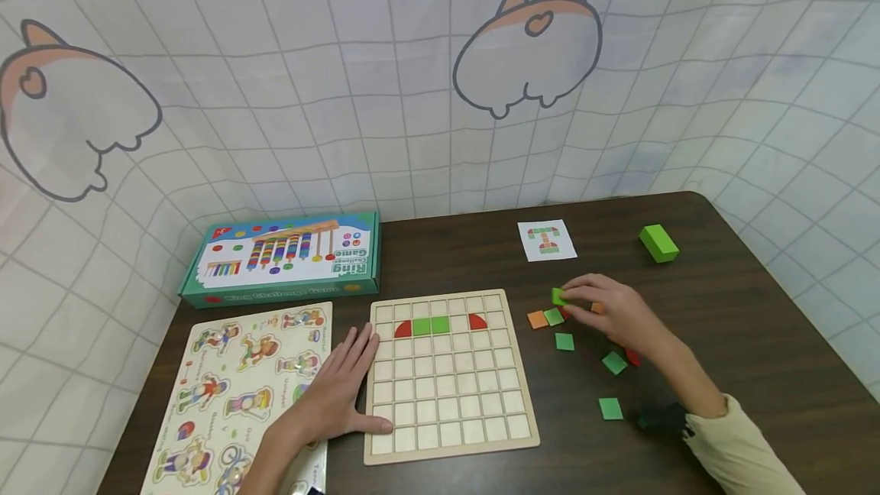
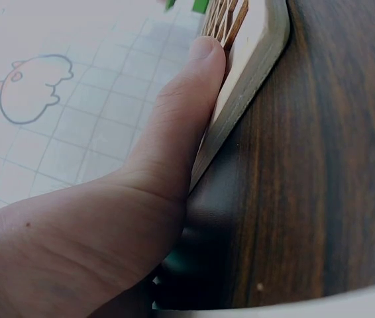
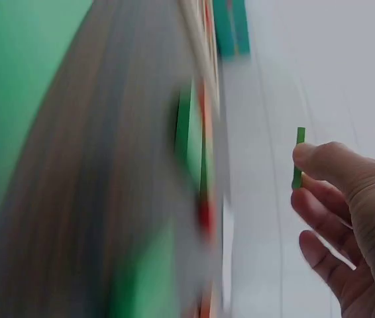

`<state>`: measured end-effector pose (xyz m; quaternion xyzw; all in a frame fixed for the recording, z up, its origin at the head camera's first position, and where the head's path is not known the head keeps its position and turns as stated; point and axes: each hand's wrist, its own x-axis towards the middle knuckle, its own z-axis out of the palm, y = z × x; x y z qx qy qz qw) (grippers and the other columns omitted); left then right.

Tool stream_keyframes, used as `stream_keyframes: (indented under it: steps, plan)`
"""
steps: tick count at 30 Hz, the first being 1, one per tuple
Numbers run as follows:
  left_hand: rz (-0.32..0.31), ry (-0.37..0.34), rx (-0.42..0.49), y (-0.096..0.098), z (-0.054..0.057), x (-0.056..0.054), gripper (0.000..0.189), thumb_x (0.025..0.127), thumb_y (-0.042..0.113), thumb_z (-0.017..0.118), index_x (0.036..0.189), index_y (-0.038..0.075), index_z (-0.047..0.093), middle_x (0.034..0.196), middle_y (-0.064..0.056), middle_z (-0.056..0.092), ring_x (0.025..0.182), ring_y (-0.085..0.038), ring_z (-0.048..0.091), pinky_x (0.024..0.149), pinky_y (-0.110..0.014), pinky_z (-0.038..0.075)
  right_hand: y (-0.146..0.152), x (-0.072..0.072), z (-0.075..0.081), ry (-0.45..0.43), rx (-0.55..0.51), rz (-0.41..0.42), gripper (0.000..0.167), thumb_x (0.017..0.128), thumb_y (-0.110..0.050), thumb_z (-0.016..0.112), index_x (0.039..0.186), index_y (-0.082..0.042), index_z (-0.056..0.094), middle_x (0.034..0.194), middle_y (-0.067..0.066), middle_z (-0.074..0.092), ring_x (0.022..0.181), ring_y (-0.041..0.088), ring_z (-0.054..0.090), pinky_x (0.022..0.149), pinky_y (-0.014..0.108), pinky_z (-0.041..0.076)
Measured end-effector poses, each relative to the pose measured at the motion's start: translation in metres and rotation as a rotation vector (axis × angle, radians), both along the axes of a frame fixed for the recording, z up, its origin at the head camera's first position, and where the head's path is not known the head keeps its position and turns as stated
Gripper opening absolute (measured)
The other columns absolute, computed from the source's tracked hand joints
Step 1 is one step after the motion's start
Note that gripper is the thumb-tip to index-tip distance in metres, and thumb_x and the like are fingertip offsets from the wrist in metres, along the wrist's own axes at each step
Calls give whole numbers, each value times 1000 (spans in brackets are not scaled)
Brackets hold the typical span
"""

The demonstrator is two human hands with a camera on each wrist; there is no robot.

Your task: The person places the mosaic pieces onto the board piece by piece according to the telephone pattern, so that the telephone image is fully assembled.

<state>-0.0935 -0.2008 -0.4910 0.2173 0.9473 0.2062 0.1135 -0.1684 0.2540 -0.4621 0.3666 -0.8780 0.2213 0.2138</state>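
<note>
A wooden grid board [image 1: 454, 455] lies on the table. In its second row from the back sit a red quarter-round tile [image 1: 403, 329], two green square tiles [image 1: 431, 325] side by side, and, after a gap, another red quarter-round tile [image 1: 477, 321]. My left hand [image 1: 333, 392] rests along the board's left edge, fingers straight and thumb on the near-left rim. Between thumb and fingertips, my right hand [image 1: 622, 315] pinches a green square tile [image 1: 558, 296] above the loose pieces; the right wrist view shows this tile [image 3: 301, 136] edge-on.
Loose green tiles [image 1: 564, 341], an orange tile [image 1: 538, 319] and a red piece [image 1: 633, 357] lie right of the board. Behind them are a pattern card [image 1: 547, 240] and a green block [image 1: 658, 243]. At left are a game box [image 1: 285, 258] and a picture puzzle board [image 1: 227, 373].
</note>
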Motion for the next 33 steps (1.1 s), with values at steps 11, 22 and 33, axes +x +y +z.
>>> stream_keyframes:
  steps: [11,22,33]
  plan:
    - [-10,-9,6,-1,1,0,127,67,75,70,157,10,9,166,-9,1,152,-36,3,119,-57,14,-128,-15,-3,-199,235,164,18,88,-26,72,103,-18,75,107,-4,71,97,13,63,77,27,55]
    - [-8,-8,-4,-3,4,0,127,67,75,70,157,10,9,166,-9,1,152,-36,3,119,-57,15,-141,-18,-6,-215,293,159,14,88,-25,71,100,-18,76,106,-3,71,95,14,62,77,28,54]
    - [-14,-19,5,-2,3,-1,127,67,74,70,157,10,7,166,-9,-1,153,-36,2,120,-56,13,-103,-11,8,-279,267,64,32,88,-29,71,117,-15,71,120,3,65,106,19,60,74,31,55]
